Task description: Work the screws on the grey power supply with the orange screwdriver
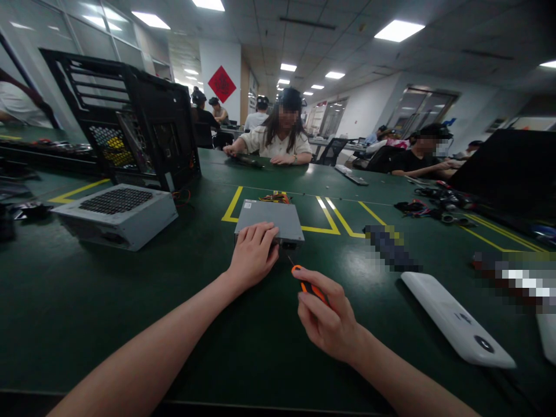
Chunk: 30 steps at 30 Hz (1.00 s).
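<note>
A grey computer power supply (284, 217) lies on the green table in front of me, its cables bunched behind its far side. My left hand (251, 258) grips its near left part, fingers over the top and thumb against the front face. In my right hand (330, 317) is a screwdriver (313, 291) with an orange and black handle. Its thin shaft points up and left toward the front face, close to the power socket (289, 245). Whether the tip touches the casing, I cannot tell.
To the left stand a black computer case (125, 121) and a second power supply (117, 214). A white device (456, 318) and a blurred dark object (391, 248) lie at right, with tangled cables (438, 202) beyond. Across the green table (208, 359) a person (278, 136) handles a dark part.
</note>
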### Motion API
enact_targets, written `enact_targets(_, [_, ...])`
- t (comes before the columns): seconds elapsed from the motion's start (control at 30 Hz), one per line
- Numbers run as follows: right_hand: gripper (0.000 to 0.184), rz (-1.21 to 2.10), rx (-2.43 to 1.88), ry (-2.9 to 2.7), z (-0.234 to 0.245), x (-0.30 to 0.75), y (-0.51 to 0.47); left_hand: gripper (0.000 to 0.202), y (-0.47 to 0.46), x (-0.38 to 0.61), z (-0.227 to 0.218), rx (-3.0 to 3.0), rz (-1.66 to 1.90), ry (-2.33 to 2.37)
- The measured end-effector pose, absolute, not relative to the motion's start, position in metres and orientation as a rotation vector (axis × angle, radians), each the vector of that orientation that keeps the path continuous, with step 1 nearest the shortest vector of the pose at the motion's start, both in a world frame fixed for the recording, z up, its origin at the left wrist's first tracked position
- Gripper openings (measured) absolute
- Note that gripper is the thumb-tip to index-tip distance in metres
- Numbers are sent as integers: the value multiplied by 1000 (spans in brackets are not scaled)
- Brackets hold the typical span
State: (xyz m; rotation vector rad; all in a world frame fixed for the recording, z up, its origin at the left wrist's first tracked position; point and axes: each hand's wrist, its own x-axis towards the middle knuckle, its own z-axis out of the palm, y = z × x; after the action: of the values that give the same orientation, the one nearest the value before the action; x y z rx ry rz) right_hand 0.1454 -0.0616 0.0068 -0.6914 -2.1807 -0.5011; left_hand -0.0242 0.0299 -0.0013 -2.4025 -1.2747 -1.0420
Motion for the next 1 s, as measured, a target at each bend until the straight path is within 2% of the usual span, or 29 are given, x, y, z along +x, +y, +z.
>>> enact_targets(0.17, [22,-617,-684,-2189,6,146,-62,30,30,-24,-1,-2395,-1035,-1286])
enact_targets(0.3, [29,-498,-666,-2177,7,144,-63,30,30,-24,-2,-2398,-1048,-1273])
enact_targets(0.5, [19,-657,-698,-2159,10,143,-63,31,31,-24,-2,-2391,-1038,-1273])
enact_targets(0.63, [27,-489,-714,-2136,6,145,-63,30,31,-24,-2,-2390,-1037,-1277])
enact_targets(0.83, [20,-636,-730,-2125,9,143,-63,30,31,-24,-3,-2394,-1040,-1286])
enact_targets(1.0, [19,-607,-710,-2159,11,142,-63,31,30,-24,-1,-2404,-1040,-1284])
